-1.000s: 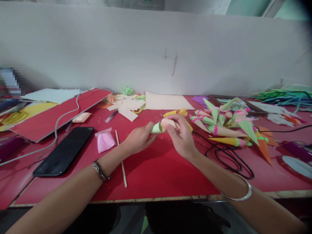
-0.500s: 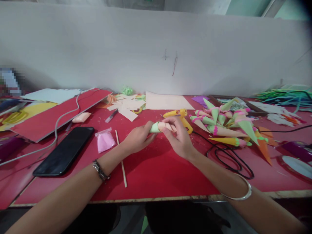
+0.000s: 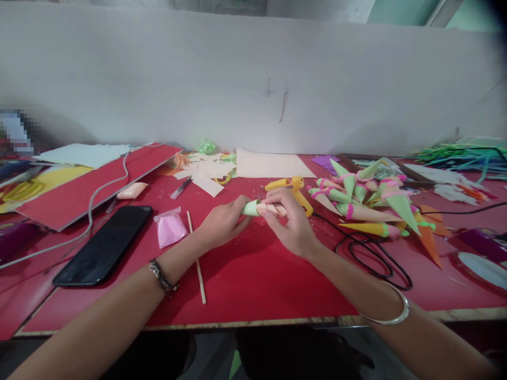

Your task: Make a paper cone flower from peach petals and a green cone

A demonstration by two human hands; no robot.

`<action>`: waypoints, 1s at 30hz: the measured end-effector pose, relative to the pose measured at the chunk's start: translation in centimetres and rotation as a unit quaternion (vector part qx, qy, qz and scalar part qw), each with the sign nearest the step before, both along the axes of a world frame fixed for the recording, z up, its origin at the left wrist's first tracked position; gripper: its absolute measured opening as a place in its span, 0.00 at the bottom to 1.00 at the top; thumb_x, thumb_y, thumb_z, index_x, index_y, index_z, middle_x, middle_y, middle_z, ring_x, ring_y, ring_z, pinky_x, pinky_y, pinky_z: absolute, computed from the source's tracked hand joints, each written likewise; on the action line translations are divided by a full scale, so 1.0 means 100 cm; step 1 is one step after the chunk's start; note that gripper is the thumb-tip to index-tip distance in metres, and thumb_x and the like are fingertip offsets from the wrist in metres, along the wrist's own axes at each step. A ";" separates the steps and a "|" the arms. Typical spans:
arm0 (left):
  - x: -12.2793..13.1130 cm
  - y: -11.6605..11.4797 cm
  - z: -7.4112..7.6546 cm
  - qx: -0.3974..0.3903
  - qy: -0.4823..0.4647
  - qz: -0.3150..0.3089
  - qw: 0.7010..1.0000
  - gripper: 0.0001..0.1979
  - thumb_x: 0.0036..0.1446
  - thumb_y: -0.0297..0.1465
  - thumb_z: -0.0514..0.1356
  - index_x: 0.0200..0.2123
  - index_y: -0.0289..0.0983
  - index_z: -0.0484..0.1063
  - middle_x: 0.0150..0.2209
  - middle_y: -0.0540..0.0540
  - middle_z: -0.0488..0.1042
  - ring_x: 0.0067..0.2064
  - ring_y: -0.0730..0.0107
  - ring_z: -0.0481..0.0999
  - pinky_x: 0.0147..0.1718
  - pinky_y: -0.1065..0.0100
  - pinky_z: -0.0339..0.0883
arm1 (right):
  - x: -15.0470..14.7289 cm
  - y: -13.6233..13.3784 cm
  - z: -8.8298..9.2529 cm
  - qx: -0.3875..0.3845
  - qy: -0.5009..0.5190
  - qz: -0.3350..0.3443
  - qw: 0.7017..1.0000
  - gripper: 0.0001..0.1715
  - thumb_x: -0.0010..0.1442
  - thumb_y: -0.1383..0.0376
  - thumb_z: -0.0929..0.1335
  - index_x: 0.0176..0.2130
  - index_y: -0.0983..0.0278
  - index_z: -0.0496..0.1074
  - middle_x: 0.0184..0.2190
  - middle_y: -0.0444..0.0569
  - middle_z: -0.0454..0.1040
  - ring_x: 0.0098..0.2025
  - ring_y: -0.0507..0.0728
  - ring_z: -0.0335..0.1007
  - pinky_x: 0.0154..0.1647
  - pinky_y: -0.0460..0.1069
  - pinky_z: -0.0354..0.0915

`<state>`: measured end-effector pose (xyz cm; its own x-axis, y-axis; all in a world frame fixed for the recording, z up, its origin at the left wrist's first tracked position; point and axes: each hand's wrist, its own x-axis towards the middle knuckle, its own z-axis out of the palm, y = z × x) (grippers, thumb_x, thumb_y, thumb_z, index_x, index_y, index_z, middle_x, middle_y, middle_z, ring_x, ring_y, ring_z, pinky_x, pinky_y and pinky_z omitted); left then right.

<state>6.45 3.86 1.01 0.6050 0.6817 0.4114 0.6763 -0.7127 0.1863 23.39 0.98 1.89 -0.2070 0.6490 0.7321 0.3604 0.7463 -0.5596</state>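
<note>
so the thing in hand is a green paper roll [image 3: 249,208] with a peach paper roll [image 3: 261,209] up against its open end, both held above the middle of the red table [image 3: 253,285]. looks to me like the peach end sits at or just inside the green mouth, but fingers cover too much to say how deep.

left hand [image 3: 224,224] has thumb and fingers closed round the green roll, though the far fingertips are hidden. right hand [image 3: 292,224] is pinching the peach one between thumb and fingers.

progress-wise: both rolls are shaped, and i'd call the joining partway. no pink trim on the bit i can see, whereas the pile of paper cones [image 3: 358,198] off to the right has plenty with trim on. so i'd guess fixing and trimming are what's left on this one, can't be sure tho.

just behind the right hand there's a yellow glue gun [image 3: 295,183] lying untouched. farther out, a peach sheet [image 3: 273,164] at the back, and left of the hands a thin stick [image 3: 197,258], a pink packet [image 3: 171,229] and a black phone [image 3: 103,247].
</note>
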 end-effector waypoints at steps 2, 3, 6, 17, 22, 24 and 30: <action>0.000 0.001 -0.001 0.005 0.006 0.006 1.000 0.06 0.56 0.33 0.46 0.35 0.36 0.55 0.26 0.48 0.68 0.24 0.70 0.68 0.21 0.71 0.54 | 0.000 0.000 0.000 0.000 -0.004 0.002 1.000 0.04 0.55 0.69 0.62 0.34 0.62 0.62 0.33 0.47 0.63 0.38 0.54 0.62 0.39 0.51 0.60; 0.000 0.001 -0.001 0.007 0.010 0.009 1.000 0.07 0.56 0.33 0.46 0.35 0.36 0.55 0.27 0.47 0.69 0.24 0.69 0.68 0.21 0.71 0.54 | 0.001 0.000 0.000 0.001 -0.006 0.002 1.000 0.04 0.55 0.69 0.62 0.34 0.62 0.62 0.34 0.47 0.64 0.38 0.54 0.62 0.40 0.51 0.60; 0.000 0.001 -0.001 0.013 0.021 0.021 0.999 0.08 0.56 0.34 0.47 0.36 0.36 0.55 0.28 0.46 0.70 0.25 0.68 0.70 0.21 0.72 0.54 | 0.000 0.000 0.000 -0.003 -0.014 -0.003 1.000 0.04 0.55 0.68 0.61 0.35 0.62 0.62 0.33 0.47 0.64 0.37 0.54 0.63 0.39 0.51 0.60; 0.001 0.000 0.001 0.038 0.042 0.041 0.998 0.07 0.56 0.35 0.47 0.35 0.37 0.56 0.27 0.47 0.71 0.25 0.67 0.71 0.19 0.72 0.51 | 0.000 0.000 0.000 0.006 -0.011 -0.007 1.000 0.04 0.56 0.67 0.61 0.35 0.60 0.62 0.32 0.46 0.65 0.34 0.53 0.62 0.35 0.50 0.61; 0.000 0.001 0.001 0.043 0.048 0.049 0.997 0.08 0.56 0.35 0.47 0.36 0.37 0.56 0.28 0.47 0.72 0.25 0.68 0.71 0.19 0.72 0.51 | 0.002 0.001 0.000 0.002 -0.013 -0.002 1.000 0.04 0.56 0.68 0.62 0.35 0.62 0.63 0.32 0.46 0.65 0.36 0.53 0.63 0.38 0.50 0.60; -0.001 0.001 0.001 0.042 0.050 0.051 0.997 0.08 0.56 0.35 0.47 0.36 0.37 0.56 0.28 0.47 0.72 0.26 0.68 0.71 0.20 0.72 0.51 | 0.002 0.000 0.001 0.005 -0.020 0.002 1.000 0.04 0.56 0.68 0.62 0.35 0.62 0.63 0.32 0.47 0.66 0.36 0.53 0.63 0.38 0.50 0.60; -0.001 0.000 0.002 0.059 0.053 0.061 0.995 0.07 0.56 0.35 0.47 0.35 0.37 0.57 0.27 0.48 0.71 0.25 0.68 0.71 0.19 0.72 0.51 | 0.002 0.001 0.001 0.013 -0.017 -0.003 1.000 0.03 0.56 0.68 0.62 0.34 0.62 0.64 0.32 0.47 0.66 0.36 0.53 0.63 0.38 0.50 0.61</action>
<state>6.34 3.88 1.17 0.5652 0.7033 0.4312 0.7700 -0.6374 0.0302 23.61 1.05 2.01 -0.2271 0.6312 0.7417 0.3837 0.7579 -0.5275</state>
